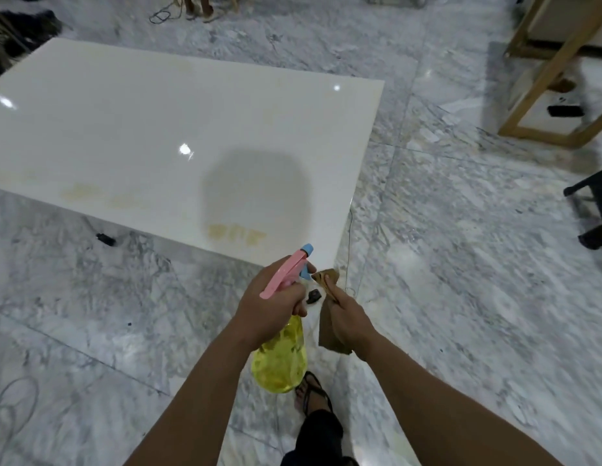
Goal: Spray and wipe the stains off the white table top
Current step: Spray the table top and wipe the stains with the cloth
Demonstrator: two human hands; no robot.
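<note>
Marble flooring [460,264] was spread under everything. Nearest, a yellow spray bottle [281,361] was gripped by the left hand [272,304], a brown cloth [328,317] clutched in the right hand [351,317]. Beyond, yellowish stains [237,234] were seen on the white table top [141,129].

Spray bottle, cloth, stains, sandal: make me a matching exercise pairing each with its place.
Things:
1. bottle
2. cloth
3. stains
4. sandal

Places:
A. on the table near its front edge
B. in the right hand
C. on the floor below the bottle
D. in the left hand

Pairs: 1-D, 2-B, 3-A, 4-C
</note>
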